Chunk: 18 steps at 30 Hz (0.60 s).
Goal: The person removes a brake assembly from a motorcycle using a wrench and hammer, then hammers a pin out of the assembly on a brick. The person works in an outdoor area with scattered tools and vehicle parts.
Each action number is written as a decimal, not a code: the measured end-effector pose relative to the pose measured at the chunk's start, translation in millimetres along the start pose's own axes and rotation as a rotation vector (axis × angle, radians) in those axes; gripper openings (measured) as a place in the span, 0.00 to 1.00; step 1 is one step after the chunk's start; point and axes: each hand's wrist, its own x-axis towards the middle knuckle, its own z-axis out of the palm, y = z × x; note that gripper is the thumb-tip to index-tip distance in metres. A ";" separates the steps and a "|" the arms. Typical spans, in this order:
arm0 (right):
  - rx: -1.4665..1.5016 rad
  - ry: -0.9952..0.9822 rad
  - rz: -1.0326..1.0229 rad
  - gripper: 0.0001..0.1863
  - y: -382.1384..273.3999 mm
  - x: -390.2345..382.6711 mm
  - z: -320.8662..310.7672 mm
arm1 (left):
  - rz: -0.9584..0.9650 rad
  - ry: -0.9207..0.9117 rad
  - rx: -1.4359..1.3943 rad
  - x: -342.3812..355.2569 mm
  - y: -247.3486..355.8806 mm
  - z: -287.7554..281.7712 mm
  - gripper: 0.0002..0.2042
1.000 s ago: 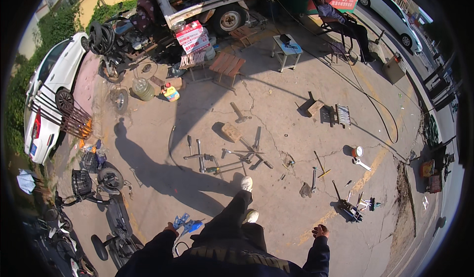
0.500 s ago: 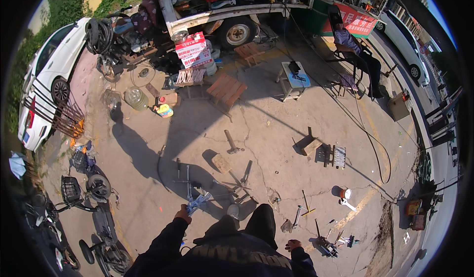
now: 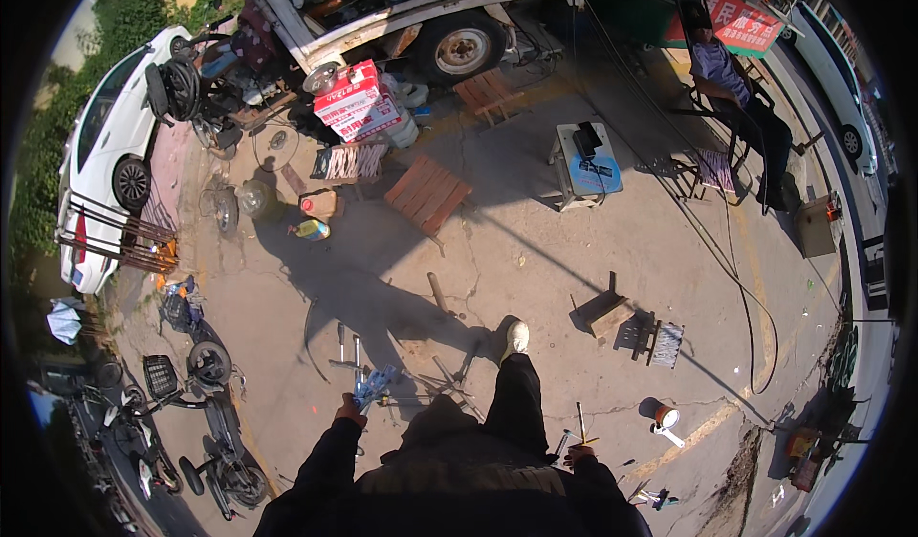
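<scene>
My left hand [image 3: 351,411] is closed around a crumpled blue and white bundle [image 3: 375,386], whose exact kind I cannot make out. Long-handled metal tools [image 3: 358,353] lie on the ground just beyond it. My right hand [image 3: 579,455] hangs low on the right with loosely bent fingers, and nothing shows in it. Close by that hand is a T-shaped metal tool [image 3: 581,424] on the pavement. Ahead of my body my shod foot [image 3: 517,338] is stretched forward, beside crossed metal bars [image 3: 449,384] partly in shadow.
Ahead stand a wooden slatted stool [image 3: 427,196], a small table with a blue top [image 3: 588,166] and a truck wheel [image 3: 463,51]. A small wooden stool [image 3: 606,315] lies right of centre. Bicycles [image 3: 220,470] line the left; a person [image 3: 741,102] reclines far right. Cables cross the ground.
One foot has come forward onto the ground ahead, and the view has shifted. My shadow has moved with me. The blue and white bundle stays in my left hand; my right hand has risen slightly.
</scene>
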 end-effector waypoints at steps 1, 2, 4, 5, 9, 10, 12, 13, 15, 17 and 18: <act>0.161 0.020 0.006 0.14 -54.2 -5.0 -10.2 | -0.013 0.054 0.061 -5.8 2.2 -13.2 0.31; -0.011 -0.027 -0.135 0.12 -85.3 22.9 -52.1 | -0.071 -0.015 0.085 -12.8 6.2 -17.1 0.32; 0.178 0.012 -0.159 0.13 -182.7 49.2 -94.8 | -0.049 -0.011 0.044 -22.6 -12.7 -22.8 0.32; 0.231 0.001 -0.202 0.14 -229.2 58.4 -107.7 | -0.190 -0.082 -0.045 -15.9 -26.3 -19.7 0.32; 0.355 -0.051 -0.316 0.15 -352.3 80.7 -138.4 | -0.351 -0.092 -0.032 -26.3 -1.4 -5.7 0.33; 0.488 -0.094 -0.225 0.16 -375.0 74.3 -136.0 | -0.387 -0.066 -0.056 -31.9 10.2 -4.6 0.34; 0.399 -0.097 -0.287 0.16 -402.2 66.3 -132.6 | -0.421 -0.032 -0.104 -32.6 35.7 4.5 0.35; 0.348 -0.123 -0.249 0.17 -415.9 63.1 -133.9 | -0.439 -0.035 -0.126 -30.4 49.3 8.5 0.36; 0.282 -0.133 -0.225 0.17 -419.2 64.7 -140.3 | -0.471 -0.061 -0.157 -5.3 80.4 6.1 0.37; 0.309 -0.146 -0.185 0.17 -412.5 60.8 -153.7 | -0.479 -0.106 -0.154 29.8 113.7 0.6 0.37; 0.359 -0.169 -0.136 0.17 -412.4 61.0 -163.0 | -0.472 -0.133 -0.140 48.7 131.6 -4.3 0.37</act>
